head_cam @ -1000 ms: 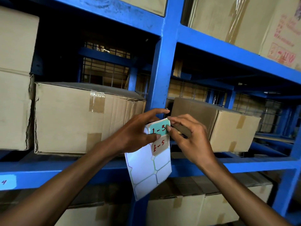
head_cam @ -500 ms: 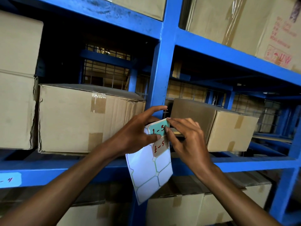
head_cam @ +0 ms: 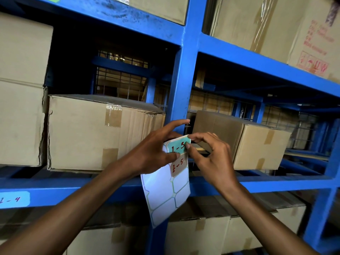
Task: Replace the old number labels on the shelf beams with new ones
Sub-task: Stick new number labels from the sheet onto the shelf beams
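My left hand (head_cam: pixel 156 153) holds a white label sheet (head_cam: pixel 165 196) up in front of the blue upright post (head_cam: pixel 184 80). At the sheet's top sits a teal label (head_cam: pixel 176 146) with red writing, and below it a tan label (head_cam: pixel 179 167) marked "1-5". My right hand (head_cam: pixel 207 159) pinches the right edge of the teal label with thumb and forefinger. The shelf beam (head_cam: pixel 73 188) runs behind the sheet. A light blue label (head_cam: pixel 14 199) reading "1-4" is stuck on the beam at the far left.
Cardboard boxes (head_cam: pixel 103 133) stand on the shelf left and right of the post, one at an angle (head_cam: pixel 257 144). More boxes fill the shelf above (head_cam: pixel 276 24) and below (head_cam: pixel 230 230). Wire mesh backs the rack.
The view has shifted slightly, bringing the "1-4" label further into sight. My right fingers have moved a little along the teal label's right edge; the left hand still holds the sheet.
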### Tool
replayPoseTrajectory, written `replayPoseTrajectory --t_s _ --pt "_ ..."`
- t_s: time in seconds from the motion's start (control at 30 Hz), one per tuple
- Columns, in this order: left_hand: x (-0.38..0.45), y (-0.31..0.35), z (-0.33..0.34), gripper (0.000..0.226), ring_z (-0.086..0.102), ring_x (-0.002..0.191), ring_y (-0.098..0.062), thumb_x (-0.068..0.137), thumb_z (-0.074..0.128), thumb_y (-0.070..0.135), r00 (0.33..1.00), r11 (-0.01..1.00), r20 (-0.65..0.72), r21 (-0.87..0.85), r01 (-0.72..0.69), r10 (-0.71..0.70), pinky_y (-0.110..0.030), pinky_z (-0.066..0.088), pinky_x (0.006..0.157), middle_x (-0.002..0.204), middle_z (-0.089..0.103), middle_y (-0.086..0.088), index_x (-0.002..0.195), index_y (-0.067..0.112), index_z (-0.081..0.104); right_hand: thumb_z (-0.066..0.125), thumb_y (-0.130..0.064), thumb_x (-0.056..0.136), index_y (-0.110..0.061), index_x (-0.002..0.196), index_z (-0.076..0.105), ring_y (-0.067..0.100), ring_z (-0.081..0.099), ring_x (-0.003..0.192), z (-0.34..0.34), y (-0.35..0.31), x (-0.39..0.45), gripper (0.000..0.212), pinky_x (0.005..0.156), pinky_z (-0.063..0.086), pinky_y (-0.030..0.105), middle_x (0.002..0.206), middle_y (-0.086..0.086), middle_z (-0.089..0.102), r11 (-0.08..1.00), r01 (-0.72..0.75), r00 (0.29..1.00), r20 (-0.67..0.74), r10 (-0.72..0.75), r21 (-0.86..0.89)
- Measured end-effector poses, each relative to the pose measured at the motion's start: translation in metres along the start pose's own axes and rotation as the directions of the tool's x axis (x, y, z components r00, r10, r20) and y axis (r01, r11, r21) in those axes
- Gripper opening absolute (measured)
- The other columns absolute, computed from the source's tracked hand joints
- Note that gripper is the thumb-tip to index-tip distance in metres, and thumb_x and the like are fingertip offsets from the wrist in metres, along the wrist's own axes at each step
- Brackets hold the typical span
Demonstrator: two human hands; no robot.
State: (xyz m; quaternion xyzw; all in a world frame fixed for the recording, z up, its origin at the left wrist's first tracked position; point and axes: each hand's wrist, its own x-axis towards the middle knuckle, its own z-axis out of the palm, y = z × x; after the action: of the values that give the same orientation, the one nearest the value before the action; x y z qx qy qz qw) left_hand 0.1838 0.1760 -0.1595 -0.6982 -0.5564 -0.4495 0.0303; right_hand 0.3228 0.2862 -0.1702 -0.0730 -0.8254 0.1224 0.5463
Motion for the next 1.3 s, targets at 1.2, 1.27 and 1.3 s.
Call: replayPoseTrajectory --t_s 1.2,1.27,1.3 --pt "0.009 -0.014 0.033 0.070 0.058 0.102 -0.006 0.079 0.072 0.010 0.989 0.990 0.057 0.025 0.136 -0.137 -0.023 0.057 0.076 0.107 0.053 0.013 0.135 0.036 0.039 0.057 -0.025 0.081 -0.012 0.086 0.069 0.013 0.052 0.097 -0.008 0.029 0.007 0.019 0.082 0.043 0.026 0.101 0.002 0.067 0.957 0.092 0.991 0.114 -0.062 -0.273" --pt "0.019 -0.016 0.037 0.060 0.060 0.105 -0.011 0.079 0.072 0.009 0.987 0.988 0.045 0.021 0.152 -0.153 -0.028 0.058 0.079 0.111 0.058 0.008 0.130 0.029 0.048 0.052 -0.029 0.084 -0.010 0.092 0.067 0.018 0.054 0.097 -0.016 0.040 0.005 0.026 0.080 0.035 0.023 0.102 0.005 0.066 0.859 0.296 0.952 0.199 -0.231 -0.419" --pt "0.024 -0.018 0.040 0.056 0.062 0.104 -0.012 0.078 0.072 0.009 0.986 0.987 0.048 0.018 0.162 -0.163 -0.031 0.058 0.080 0.111 0.060 0.005 0.128 0.026 0.052 0.052 -0.027 0.086 -0.008 0.094 0.067 0.020 0.056 0.096 -0.020 0.045 0.004 0.026 0.080 0.035 0.025 0.102 0.007 0.066 0.808 0.372 0.927 0.224 -0.301 -0.457"
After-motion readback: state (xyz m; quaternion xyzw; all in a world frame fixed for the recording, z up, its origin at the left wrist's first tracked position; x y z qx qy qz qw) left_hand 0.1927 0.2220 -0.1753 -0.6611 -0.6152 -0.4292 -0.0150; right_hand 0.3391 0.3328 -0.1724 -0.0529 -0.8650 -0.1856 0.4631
